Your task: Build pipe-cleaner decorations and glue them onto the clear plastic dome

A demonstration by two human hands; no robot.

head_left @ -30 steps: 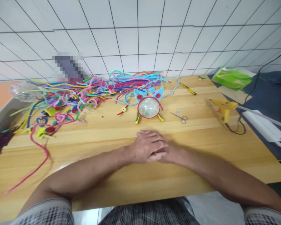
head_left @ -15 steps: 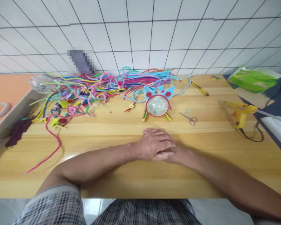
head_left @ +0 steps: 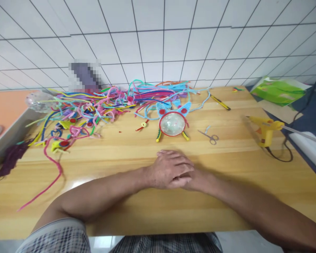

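On the table's front part, my left hand [head_left: 171, 170] lies over my right hand [head_left: 197, 178], its fingers curled around the back of it. Most of my right hand is covered, so its fingers do not show. Just beyond both hands stands a craft figure [head_left: 172, 124] with a clear round body rimmed in red, blue pointed pieces with red dots on top, and yellow-green legs. To its right are small scissors [head_left: 212, 138] beside a snippet of blue pipe cleaner [head_left: 208, 129]. Left of the figure lies a yellow bead-like piece [head_left: 143, 124] on a red stem.
A heap of coloured pipe cleaners [head_left: 105, 102] spreads along the back left. One long pink pipe cleaner [head_left: 58, 168] trails forward. A yellow utility knife [head_left: 220, 102] lies at the back. On the right stands a corded yellow glue gun [head_left: 267, 130], near a green packet [head_left: 279, 90].
The whole view has shifted, so everything appears slightly lower and further left. My hands keep the same clasp, and nothing on the table has moved.
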